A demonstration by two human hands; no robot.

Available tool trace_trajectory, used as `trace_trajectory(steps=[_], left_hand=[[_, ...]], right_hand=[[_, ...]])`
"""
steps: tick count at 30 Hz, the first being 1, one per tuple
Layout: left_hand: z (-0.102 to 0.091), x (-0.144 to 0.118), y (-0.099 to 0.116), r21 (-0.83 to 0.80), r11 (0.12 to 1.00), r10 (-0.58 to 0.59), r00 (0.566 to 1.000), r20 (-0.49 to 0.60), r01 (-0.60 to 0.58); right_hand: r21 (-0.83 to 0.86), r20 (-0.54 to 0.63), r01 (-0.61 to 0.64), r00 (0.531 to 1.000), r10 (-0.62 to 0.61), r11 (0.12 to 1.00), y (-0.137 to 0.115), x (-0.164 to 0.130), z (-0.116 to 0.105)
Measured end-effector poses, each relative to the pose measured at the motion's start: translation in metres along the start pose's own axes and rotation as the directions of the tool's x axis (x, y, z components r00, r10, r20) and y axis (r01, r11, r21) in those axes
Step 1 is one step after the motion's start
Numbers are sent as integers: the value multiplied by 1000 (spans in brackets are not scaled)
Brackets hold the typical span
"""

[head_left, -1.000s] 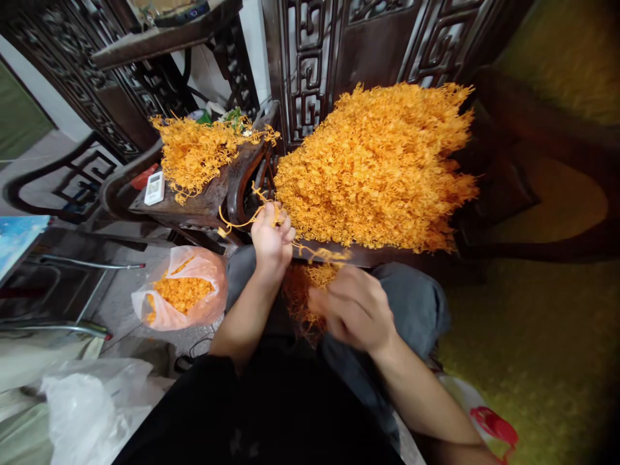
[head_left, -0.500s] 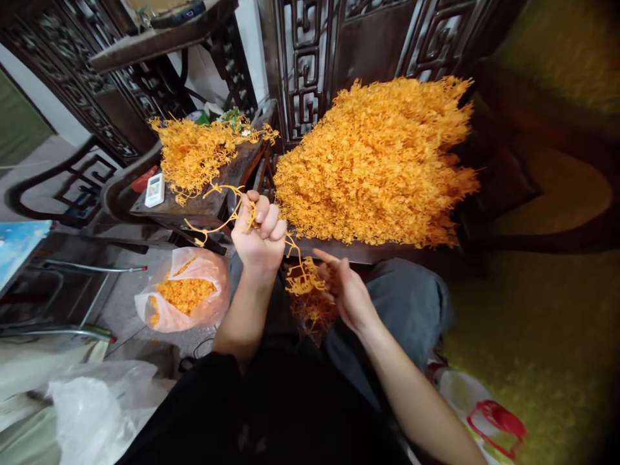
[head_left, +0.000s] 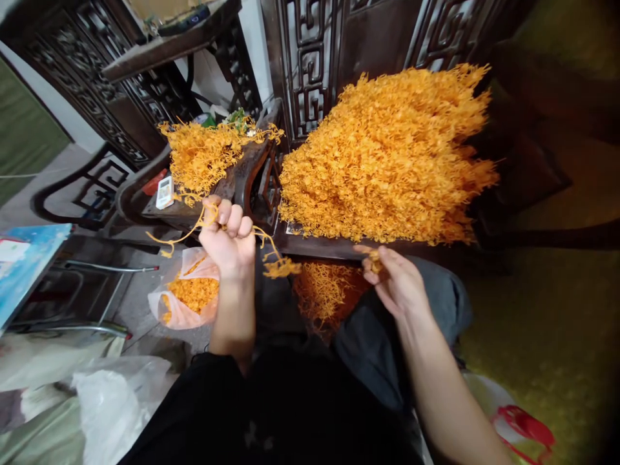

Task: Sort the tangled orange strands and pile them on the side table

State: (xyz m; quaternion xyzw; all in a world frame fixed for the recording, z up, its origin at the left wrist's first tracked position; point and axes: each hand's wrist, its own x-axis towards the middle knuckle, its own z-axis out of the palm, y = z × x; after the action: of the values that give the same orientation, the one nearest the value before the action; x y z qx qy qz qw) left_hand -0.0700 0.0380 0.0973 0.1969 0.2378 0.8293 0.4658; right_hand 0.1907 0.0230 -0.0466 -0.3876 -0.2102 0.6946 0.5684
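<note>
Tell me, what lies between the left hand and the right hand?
In the head view, an orange strand hangs from the left hand toward the right hand; below lies a small orange pile.

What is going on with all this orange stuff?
A seated person is handling orange sprigs. The left hand grips a sprig whose ends trail out both sides. The right hand pinches a small orange piece by the big pile. A bag of orange bits sits on the floor.
</note>
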Motion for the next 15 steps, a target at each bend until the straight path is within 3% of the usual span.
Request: trace_trajectory(steps=[3,7,9,11,13,15], left_hand=[[5,2,-5,0,999,-51,998,28,51],[10,-2,-20,-9,998,-61,997,50,61],[11,-3,-24,-3,998,-64,996,58,65],[10,-2,-25,4,997,-73,996,57,73],[9,4,-18,2,999,-52,998,20,52],[7,14,-6,-2,999,53,997,-63,-53]], right_hand=[[-41,148,-160,975,164,986,9,-11,6],[-34,306,-196,931,197,980,19,-21,41],[-164,401,-112,900,169,980,20,-24,61],[-349,470,90,878,92,933,19,-27,75],[-484,467,302,883,-50,821,17,-34,80],[-546,424,405,888,-175,733,18,-43,73]])
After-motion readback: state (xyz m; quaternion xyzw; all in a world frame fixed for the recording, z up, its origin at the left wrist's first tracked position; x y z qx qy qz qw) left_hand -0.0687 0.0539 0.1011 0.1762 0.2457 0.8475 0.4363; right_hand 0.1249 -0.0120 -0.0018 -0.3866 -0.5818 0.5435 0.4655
